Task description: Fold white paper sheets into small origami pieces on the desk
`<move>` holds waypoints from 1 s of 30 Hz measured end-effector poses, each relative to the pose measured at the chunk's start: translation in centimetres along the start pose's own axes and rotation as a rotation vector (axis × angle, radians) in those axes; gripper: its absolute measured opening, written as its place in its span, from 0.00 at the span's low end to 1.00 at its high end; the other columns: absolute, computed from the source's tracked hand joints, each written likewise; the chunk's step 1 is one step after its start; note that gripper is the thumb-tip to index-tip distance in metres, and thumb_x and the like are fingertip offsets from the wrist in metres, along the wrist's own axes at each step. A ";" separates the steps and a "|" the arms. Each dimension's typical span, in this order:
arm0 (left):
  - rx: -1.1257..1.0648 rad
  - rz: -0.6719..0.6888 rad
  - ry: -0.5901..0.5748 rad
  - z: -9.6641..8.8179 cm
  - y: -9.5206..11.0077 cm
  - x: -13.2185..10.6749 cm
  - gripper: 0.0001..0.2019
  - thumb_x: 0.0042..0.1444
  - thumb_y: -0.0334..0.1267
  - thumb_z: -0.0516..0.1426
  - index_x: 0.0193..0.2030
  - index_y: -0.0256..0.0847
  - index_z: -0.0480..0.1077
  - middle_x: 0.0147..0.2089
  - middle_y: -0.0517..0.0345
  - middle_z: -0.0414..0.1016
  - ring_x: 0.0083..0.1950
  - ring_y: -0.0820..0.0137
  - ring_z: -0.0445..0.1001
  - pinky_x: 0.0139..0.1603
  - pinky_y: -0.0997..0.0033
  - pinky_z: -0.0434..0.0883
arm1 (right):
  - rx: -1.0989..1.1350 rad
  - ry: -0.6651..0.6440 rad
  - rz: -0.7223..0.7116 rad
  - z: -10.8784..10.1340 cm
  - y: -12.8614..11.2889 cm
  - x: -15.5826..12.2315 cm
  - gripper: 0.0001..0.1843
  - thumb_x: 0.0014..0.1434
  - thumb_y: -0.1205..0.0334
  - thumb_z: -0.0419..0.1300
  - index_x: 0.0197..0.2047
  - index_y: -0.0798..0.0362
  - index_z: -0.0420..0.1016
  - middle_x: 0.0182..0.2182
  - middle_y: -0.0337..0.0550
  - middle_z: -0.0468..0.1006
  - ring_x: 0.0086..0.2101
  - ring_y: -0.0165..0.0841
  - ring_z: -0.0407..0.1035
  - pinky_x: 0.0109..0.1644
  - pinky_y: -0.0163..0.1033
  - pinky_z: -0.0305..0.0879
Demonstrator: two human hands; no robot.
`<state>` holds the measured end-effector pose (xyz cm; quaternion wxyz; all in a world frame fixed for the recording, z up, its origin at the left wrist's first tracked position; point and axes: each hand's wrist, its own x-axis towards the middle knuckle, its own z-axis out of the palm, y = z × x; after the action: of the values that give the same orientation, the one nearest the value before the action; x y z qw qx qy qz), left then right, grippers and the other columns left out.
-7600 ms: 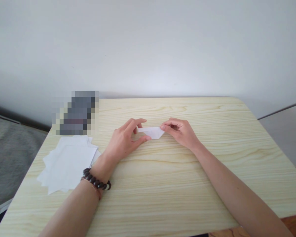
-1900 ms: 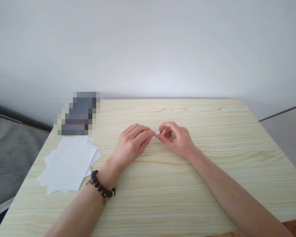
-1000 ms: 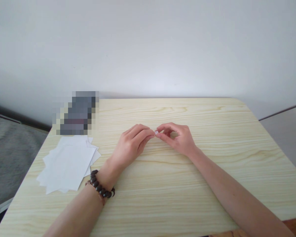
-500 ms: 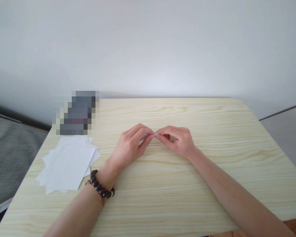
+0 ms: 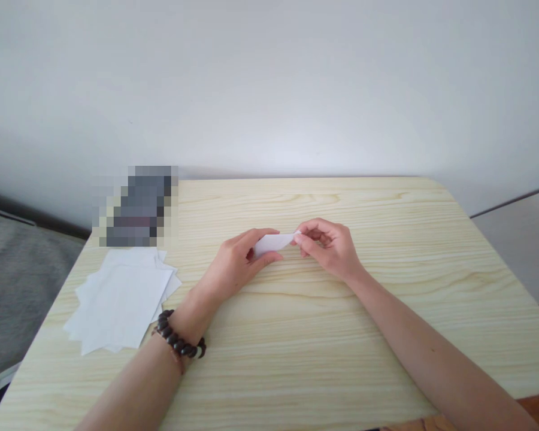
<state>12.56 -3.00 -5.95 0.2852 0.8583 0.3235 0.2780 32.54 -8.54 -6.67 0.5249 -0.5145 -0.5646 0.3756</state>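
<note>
A small folded piece of white paper point(image 5: 273, 242) is held just above the light wooden table point(image 5: 323, 341), near its middle. My left hand point(image 5: 238, 266) pinches the paper's left end between thumb and fingers; a dark bead bracelet circles that wrist. The paper's right tip is pinched by the thumb and forefinger of my right hand point(image 5: 332, 248). Both hands are closed on the paper, which lies nearly flat and points to the right.
A loose stack of white paper sheets point(image 5: 121, 299) lies on the table at the left. Behind it stands a blurred dark object point(image 5: 137, 206) at the table's back left corner. A pale wall rises behind the table.
The hands, fingertips together with the paper nearly hidden half a second ago, have drawn slightly apart. The folded paper now shows as a flat white strip between them.
</note>
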 end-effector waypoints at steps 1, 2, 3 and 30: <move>-0.004 -0.035 -0.016 0.0 0.0 0.0 0.17 0.56 0.47 0.60 0.48 0.40 0.72 0.31 0.63 0.73 0.27 0.75 0.67 0.30 0.77 0.66 | 0.046 -0.003 0.016 0.0 0.0 0.0 0.08 0.56 0.58 0.63 0.31 0.54 0.73 0.25 0.38 0.77 0.22 0.24 0.67 0.25 0.30 0.67; -0.014 -0.057 -0.028 0.0 0.0 0.1 0.17 0.55 0.48 0.61 0.46 0.40 0.73 0.28 0.64 0.71 0.26 0.76 0.66 0.29 0.77 0.65 | 0.084 -0.006 0.029 0.0 -0.1 0.1 0.08 0.56 0.58 0.63 0.31 0.54 0.73 0.25 0.38 0.77 0.22 0.24 0.67 0.25 0.30 0.67; -0.033 -0.075 -0.036 0.0 0.1 0.1 0.16 0.54 0.49 0.61 0.43 0.40 0.74 0.27 0.64 0.70 0.26 0.76 0.65 0.29 0.78 0.64 | 0.113 -0.010 0.042 0.0 -0.1 0.1 0.08 0.56 0.58 0.63 0.31 0.54 0.73 0.26 0.38 0.77 0.22 0.24 0.67 0.25 0.30 0.67; -0.406 -0.312 -0.290 -1.0 1.9 0.3 0.15 0.60 0.43 0.54 0.31 0.36 0.75 0.25 0.62 0.72 0.22 0.79 0.59 0.22 0.79 0.56 | -0.097 -0.212 -0.310 0.0 -0.1 0.3 0.02 0.58 0.65 0.63 0.34 0.51 0.77 0.31 0.40 0.78 0.30 0.27 0.71 0.32 0.32 0.67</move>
<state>12.84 -3.66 -3.87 0.5337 0.7543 0.3454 0.1640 32.54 -8.31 -6.53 0.4888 -0.4035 -0.7066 0.3145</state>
